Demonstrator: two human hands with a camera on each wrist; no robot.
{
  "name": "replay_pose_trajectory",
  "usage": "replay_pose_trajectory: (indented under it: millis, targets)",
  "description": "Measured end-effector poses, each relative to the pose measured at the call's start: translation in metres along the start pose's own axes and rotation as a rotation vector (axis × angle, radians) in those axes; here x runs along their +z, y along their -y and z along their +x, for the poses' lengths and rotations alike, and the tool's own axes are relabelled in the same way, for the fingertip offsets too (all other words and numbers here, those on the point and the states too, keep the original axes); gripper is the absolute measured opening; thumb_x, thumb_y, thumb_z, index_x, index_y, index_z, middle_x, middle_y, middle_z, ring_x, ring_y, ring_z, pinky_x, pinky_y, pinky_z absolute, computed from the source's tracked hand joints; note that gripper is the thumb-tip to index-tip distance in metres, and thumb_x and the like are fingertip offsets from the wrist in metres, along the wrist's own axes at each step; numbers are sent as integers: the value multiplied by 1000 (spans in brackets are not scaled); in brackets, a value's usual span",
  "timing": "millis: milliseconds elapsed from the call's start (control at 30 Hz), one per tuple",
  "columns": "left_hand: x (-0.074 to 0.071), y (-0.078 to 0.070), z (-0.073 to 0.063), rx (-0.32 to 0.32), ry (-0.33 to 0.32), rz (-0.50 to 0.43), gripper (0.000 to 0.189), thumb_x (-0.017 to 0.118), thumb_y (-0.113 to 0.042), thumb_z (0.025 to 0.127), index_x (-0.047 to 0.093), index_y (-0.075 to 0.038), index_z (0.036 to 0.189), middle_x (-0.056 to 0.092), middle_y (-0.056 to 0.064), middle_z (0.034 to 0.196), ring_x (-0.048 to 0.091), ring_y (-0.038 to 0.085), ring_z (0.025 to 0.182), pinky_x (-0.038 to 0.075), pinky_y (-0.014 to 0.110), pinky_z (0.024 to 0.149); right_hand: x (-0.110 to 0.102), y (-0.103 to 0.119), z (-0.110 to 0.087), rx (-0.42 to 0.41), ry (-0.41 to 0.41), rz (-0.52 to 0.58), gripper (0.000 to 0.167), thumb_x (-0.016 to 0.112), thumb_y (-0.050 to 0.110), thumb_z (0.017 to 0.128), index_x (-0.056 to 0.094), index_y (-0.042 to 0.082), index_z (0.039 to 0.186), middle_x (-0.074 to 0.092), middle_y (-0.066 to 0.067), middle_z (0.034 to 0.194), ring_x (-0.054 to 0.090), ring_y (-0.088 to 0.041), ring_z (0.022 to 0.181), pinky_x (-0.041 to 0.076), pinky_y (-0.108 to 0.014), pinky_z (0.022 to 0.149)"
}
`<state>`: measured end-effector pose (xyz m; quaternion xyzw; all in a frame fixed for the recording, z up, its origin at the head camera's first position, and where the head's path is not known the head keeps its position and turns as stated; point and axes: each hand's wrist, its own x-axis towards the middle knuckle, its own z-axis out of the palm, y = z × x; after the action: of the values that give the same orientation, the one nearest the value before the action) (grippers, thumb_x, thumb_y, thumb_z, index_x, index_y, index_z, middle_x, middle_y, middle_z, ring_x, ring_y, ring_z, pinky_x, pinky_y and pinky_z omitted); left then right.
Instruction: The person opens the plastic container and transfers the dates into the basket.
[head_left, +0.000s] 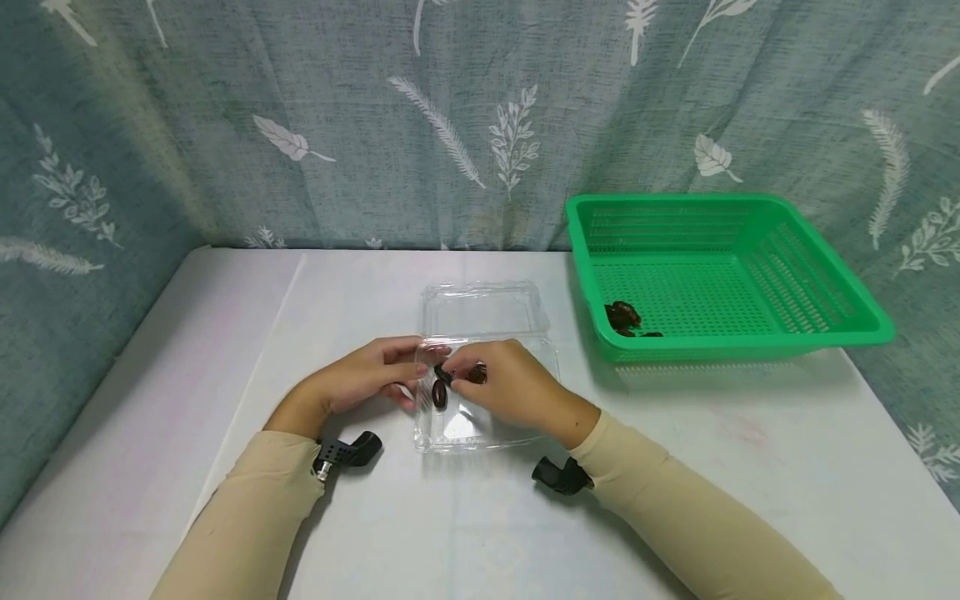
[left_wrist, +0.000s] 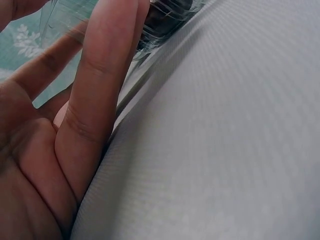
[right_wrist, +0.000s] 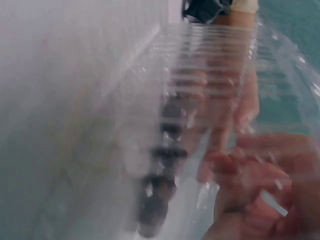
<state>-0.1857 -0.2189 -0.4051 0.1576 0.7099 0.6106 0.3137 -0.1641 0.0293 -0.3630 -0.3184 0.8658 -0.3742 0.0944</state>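
A clear plastic clamshell box (head_left: 480, 437) lies with its lid raised at the back. Glossy dark brown oval fruits, which look like dates, are inside; one date (head_left: 439, 395) lies near the left wall. My left hand (head_left: 369, 375) holds the box's left side, its thumb at the rim and fingers against the wall. My right hand (head_left: 512, 385) reaches into the box and pinches another dark date (head_left: 443, 375) at its fingertips. Part of a further date (head_left: 477, 372) shows behind the right fingers. Through the blurred plastic in the right wrist view, several dates (right_wrist: 153, 207) lie in a row.
A green plastic basket (head_left: 750, 342) stands at the right, with a few dates (head_left: 622, 316) in its near left corner. A white cloth (head_left: 390, 533) covers the table. Leaf-patterned curtains (head_left: 337, 100) rise behind and at the sides. Each wrist carries a black mount.
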Motion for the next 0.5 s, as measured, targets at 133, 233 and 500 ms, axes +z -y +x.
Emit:
replay_pose_trajectory:
  millis: [133, 233, 500]
  targets:
    - [0, 0, 1, 2, 4, -11, 54, 58, -15, 101, 42, -1, 150, 41, 18, 156, 65, 14, 96, 63, 37, 74, 7, -1, 4, 32, 45, -30, 19, 71, 9, 91, 75, 8, 109, 72, 1, 86, 62, -11, 78, 51, -23, 72]
    - [0, -1, 1, 2, 5, -15, 54, 58, -15, 100, 41, 0, 150, 40, 19, 157, 65, 14, 89, 62, 35, 74, 11, -2, 6, 34, 73, -62, 20, 71, 9, 90, 75, 9, 110, 71, 3, 85, 59, -8, 75, 49, -21, 70]
    - [0, -1, 0, 1, 5, -22, 54, 57, -14, 101, 40, 1, 149, 38, 20, 157, 64, 12, 85, 62, 32, 72, 19, -2, 7, 53, 113, -155, 27, 74, 13, 89, 75, 12, 116, 68, 5, 79, 56, -6, 68, 48, -22, 63]
